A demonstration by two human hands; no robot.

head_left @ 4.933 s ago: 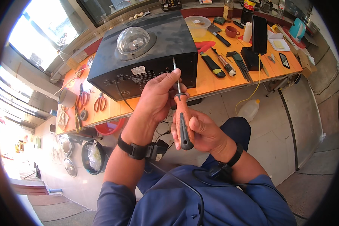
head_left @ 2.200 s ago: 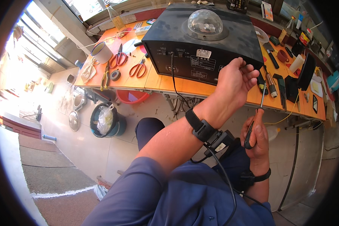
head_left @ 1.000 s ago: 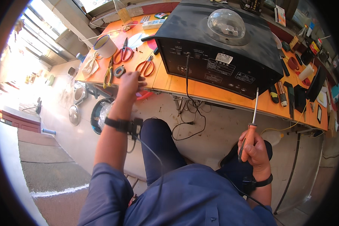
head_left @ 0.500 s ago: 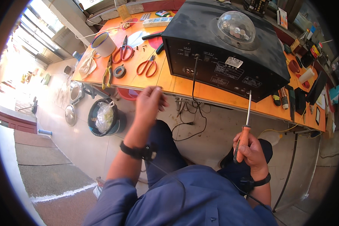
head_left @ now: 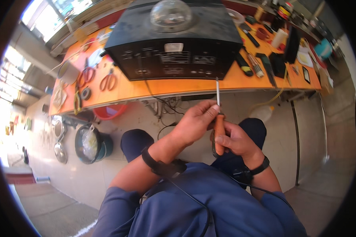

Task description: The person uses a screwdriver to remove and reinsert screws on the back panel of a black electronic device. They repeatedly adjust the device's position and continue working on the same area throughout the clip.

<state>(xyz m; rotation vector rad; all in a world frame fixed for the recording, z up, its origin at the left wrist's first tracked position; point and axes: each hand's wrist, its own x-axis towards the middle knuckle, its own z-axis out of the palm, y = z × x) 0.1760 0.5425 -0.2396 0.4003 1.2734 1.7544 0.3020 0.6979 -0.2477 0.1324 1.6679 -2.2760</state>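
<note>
An orange-handled screwdriver (head_left: 219, 127) points away from me, its metal shaft reaching to the lower right edge of a black box (head_left: 178, 59) with a clear dome (head_left: 171, 15) on top. Whether the tip touches the box or a screw is too small to tell. My right hand (head_left: 238, 140) is closed around the handle. Thumb and fingers of my left hand (head_left: 197, 123) pinch the screwdriver where shaft meets handle; some of those fingers are hidden. A dark cord (head_left: 148, 87) hangs from the box's rear panel.
On the orange table (head_left: 124, 87) left of the box lie red-handled scissors (head_left: 87, 75), red-handled cutters (head_left: 108, 81), yellow-handled pliers (head_left: 77, 100) and black tape (head_left: 86, 93). Several tools lie right of it, including a utility knife (head_left: 244, 66). A lined bin (head_left: 103, 148) stands on the floor.
My left hand has moved right and taken hold of the screwdriver beside my right hand. The view has swung right, so the box appears farther left.
</note>
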